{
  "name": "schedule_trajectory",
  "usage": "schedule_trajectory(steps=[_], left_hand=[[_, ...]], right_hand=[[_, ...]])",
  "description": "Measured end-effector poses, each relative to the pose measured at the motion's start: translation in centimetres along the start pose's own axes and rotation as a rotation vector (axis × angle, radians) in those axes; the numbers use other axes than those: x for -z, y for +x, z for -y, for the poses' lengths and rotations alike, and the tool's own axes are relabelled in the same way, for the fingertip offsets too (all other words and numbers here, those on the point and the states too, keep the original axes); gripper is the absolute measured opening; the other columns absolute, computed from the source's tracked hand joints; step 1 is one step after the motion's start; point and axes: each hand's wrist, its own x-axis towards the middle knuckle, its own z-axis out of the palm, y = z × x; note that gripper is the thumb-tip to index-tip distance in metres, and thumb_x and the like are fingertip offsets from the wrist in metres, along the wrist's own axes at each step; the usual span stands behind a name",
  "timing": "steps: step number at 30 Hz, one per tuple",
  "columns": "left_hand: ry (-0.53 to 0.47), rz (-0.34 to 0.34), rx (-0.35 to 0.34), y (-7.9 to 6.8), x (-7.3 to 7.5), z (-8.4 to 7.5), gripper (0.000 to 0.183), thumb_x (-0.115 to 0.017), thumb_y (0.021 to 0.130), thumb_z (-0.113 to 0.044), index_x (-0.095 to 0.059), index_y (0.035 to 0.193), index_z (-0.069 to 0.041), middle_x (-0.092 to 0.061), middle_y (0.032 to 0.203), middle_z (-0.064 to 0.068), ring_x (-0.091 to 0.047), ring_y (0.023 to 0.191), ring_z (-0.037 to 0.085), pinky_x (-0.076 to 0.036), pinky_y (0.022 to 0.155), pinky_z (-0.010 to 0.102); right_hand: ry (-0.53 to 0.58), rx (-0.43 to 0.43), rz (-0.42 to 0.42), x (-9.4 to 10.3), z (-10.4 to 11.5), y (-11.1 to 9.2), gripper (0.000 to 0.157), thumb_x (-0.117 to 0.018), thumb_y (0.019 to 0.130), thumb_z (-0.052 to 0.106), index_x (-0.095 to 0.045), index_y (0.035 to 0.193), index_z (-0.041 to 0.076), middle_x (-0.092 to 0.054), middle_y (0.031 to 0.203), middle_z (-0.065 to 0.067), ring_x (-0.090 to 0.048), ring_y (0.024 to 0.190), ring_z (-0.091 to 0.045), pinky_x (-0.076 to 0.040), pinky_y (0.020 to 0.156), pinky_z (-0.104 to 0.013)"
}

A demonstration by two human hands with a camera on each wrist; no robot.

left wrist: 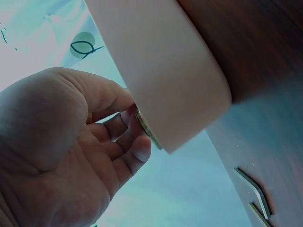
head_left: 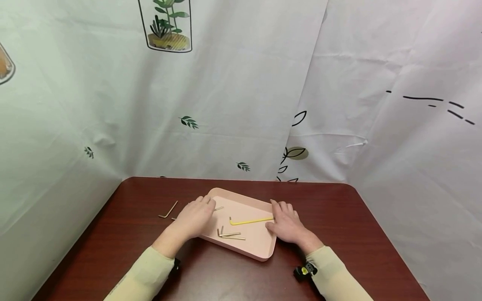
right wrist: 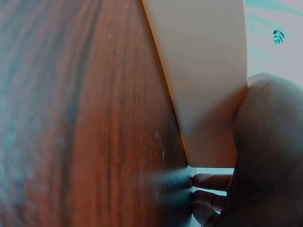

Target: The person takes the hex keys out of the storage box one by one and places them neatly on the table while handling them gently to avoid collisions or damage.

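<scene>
A pink tray (head_left: 253, 253) lies at an angle on the table between the hands. At its left end, the left hand (head_left: 196, 215) pinches a brass-coloured hex key (left wrist: 149, 131) with curled fingers; most of that key is hidden by the fingers and tray wall. The right hand (head_left: 288, 224) grips the tray's right end, thumb at the inner side and fingers outside. A yellow hex key (head_left: 250, 222) lies in the tray, its long end reaching the right hand; whether the hand touches it cannot be told. Several brass-coloured hex keys (head_left: 233, 238) lie near the tray's front wall.
Left of the tray, a hex key (head_left: 169, 210) lies on the dark red table (head_left: 128, 242), with the tip of another (head_left: 173, 218) showing beside the left hand. White printed curtains (head_left: 226, 92) stand behind and at both sides of the table.
</scene>
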Motion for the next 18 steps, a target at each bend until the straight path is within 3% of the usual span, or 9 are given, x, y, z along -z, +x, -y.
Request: schedule_trajectory(steps=[10, 18], left_hand=[[0.022, -0.013, 0.036, -0.5, 0.5, 1.5, 0.010, -0.066, 0.103, 0.001, -0.064, 0.112, 0.002, -0.057, 0.097, 0.014, -0.059, 0.090, 0.034, -0.057, 0.080, 0.050], [0.033, 0.004, 0.088, -1.0, 0.7, 2.3, 0.010, -0.067, 0.108, -0.005, -0.064, 0.113, 0.003, -0.057, 0.099, 0.015, -0.058, 0.091, 0.035, -0.057, 0.080, 0.051]], right_hand=[[-0.014, -0.001, 0.002, -0.1, 0.0, 0.0, 0.084, -0.072, 0.095, 0.031, -0.042, 0.166, 0.000, -0.053, 0.147, -0.024, -0.046, 0.135, -0.044, -0.040, 0.101, -0.068], [-0.018, -0.011, 0.036, 1.2, 1.2, -0.4, 0.082, -0.072, 0.095, 0.027, -0.042, 0.165, -0.003, -0.053, 0.147, -0.025, -0.046, 0.135, -0.046, -0.040, 0.104, -0.068]])
